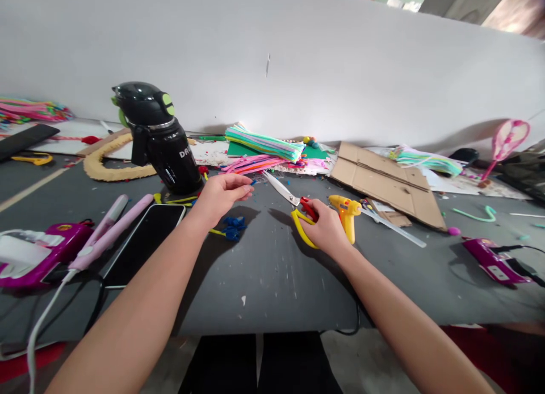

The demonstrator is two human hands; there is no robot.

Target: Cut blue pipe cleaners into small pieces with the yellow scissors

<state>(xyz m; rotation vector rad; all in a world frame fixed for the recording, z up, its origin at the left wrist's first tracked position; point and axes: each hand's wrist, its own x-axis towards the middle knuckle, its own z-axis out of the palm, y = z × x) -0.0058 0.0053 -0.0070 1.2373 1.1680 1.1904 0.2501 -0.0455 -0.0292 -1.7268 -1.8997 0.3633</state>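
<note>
My right hand (pixel 326 223) is closed around the red and yellow handles of a pair of scissors (pixel 281 188), whose blades point away to the upper left. My left hand (pixel 225 194) pinches a small blue piece (pixel 254 182), perhaps a bit of pipe cleaner, its tip showing past my fingertips. Below that hand, a blue fuzzy bundle (pixel 234 226) with a yellow stem lies on the grey table (pixel 272 292). Just right of the scissors sits a yellow glue gun (pixel 347 212), partly behind my right hand.
A black bottle (pixel 164 144), a phone (pixel 145 240) and a pink hair straightener (pixel 108 232) lie to the left. Bundled pipe cleaners (pixel 264 144) lie at the back, with cardboard (pixel 383 178) to their right. Purple power strips (pixel 494 260) stand at both sides, trailing cords.
</note>
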